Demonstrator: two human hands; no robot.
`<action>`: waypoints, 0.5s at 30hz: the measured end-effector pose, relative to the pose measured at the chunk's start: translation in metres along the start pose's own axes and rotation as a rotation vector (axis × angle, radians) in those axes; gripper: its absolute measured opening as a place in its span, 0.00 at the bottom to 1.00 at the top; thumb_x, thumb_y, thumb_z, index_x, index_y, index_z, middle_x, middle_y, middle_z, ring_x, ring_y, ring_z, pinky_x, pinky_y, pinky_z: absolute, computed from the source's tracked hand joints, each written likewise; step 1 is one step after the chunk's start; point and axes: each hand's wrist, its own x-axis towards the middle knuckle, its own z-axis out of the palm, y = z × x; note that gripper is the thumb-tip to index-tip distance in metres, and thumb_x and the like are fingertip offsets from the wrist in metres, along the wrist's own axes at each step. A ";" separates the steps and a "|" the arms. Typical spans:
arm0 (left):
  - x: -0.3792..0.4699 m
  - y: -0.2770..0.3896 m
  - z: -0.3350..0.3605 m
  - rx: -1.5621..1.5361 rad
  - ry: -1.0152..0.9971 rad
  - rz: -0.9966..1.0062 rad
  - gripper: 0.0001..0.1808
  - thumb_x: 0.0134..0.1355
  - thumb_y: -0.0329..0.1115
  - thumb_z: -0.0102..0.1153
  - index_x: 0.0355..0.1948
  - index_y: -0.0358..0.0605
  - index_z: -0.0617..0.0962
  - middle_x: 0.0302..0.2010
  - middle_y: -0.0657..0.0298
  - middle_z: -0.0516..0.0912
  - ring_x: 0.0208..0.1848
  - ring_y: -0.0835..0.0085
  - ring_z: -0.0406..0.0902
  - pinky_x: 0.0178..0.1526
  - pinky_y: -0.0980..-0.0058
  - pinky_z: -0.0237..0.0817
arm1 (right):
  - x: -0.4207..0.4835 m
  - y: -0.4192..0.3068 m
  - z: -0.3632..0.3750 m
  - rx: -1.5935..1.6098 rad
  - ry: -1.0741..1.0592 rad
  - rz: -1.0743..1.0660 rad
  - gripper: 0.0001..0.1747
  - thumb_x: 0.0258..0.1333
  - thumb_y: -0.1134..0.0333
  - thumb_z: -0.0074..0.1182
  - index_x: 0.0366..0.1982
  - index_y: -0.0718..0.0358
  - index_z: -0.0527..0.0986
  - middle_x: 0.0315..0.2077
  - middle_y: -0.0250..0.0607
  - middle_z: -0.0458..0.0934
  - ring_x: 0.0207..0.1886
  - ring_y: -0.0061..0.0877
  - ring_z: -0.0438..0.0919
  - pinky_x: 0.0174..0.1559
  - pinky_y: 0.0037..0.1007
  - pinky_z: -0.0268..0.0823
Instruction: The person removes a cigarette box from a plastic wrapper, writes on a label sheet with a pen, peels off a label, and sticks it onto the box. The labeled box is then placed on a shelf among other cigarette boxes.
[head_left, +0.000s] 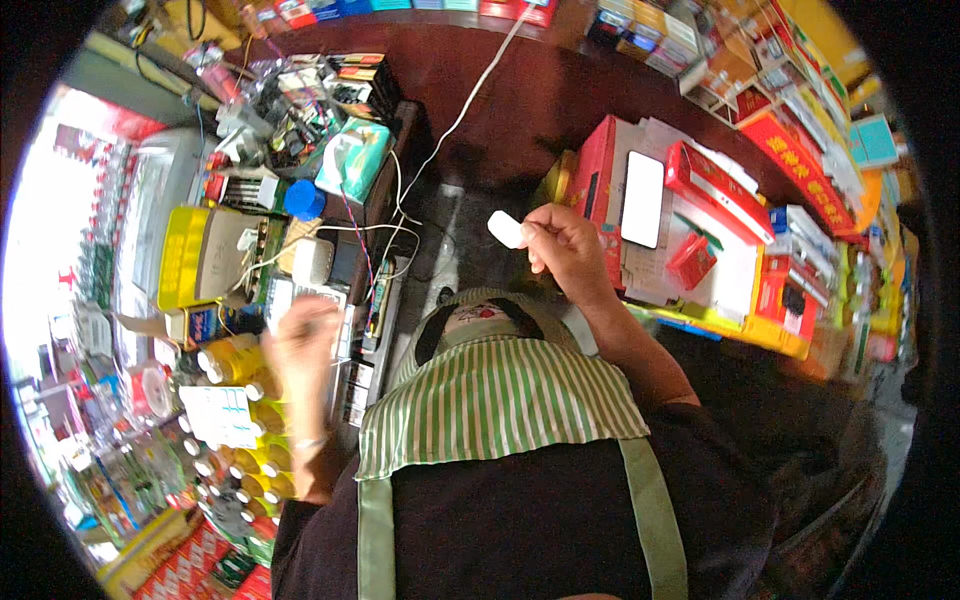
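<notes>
My right hand (566, 251) pinches a small white rounded object (506, 229) between thumb and fingers, in front of my striped apron (495, 397). What the object is, I cannot tell. Motion blurs my left hand (304, 345), raised over the left counter near a white keyboard-like panel (341, 337); its fingers look bent, and whether they hold anything cannot be seen. A white ribbed device (313, 261) with a cable stands just beyond the left hand. To the right of the right hand, a smartphone (643, 199) with a bright white screen lies on papers beside a red box (600, 172).
The left counter holds a blue round lid (304, 199), a green tissue pack (356, 161) and a yellow container (180, 259). Yellow drink bottles (266, 420) crowd the lower left. A white cable (480, 82) crosses the dark red surface ahead. Red cartons (716, 191) lie at right.
</notes>
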 end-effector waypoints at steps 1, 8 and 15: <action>0.009 0.022 0.051 -0.169 -0.219 0.035 0.06 0.50 0.21 0.65 0.29 0.41 0.80 0.29 0.66 0.81 0.31 0.78 0.75 0.33 0.79 0.68 | -0.005 -0.001 -0.003 0.027 0.043 0.003 0.06 0.59 0.69 0.52 0.29 0.64 0.74 0.21 0.28 0.72 0.20 0.12 0.70 0.22 0.18 0.64; 0.028 0.114 0.203 0.165 -0.456 0.821 0.14 0.45 0.35 0.69 0.28 0.44 0.75 0.26 0.61 0.79 0.27 0.64 0.78 0.31 0.68 0.70 | -0.043 0.004 -0.046 0.100 0.319 -0.040 0.09 0.53 0.75 0.50 0.38 0.63 0.70 0.30 0.30 0.73 0.28 0.14 0.71 0.32 0.19 0.65; 0.015 0.111 0.248 0.174 -0.551 0.939 0.11 0.44 0.30 0.66 0.28 0.45 0.75 0.26 0.61 0.79 0.28 0.61 0.78 0.31 0.66 0.70 | -0.069 0.013 -0.066 0.051 0.509 -0.180 0.18 0.49 0.77 0.47 0.45 0.63 0.68 0.37 0.32 0.72 0.38 0.17 0.70 0.41 0.22 0.66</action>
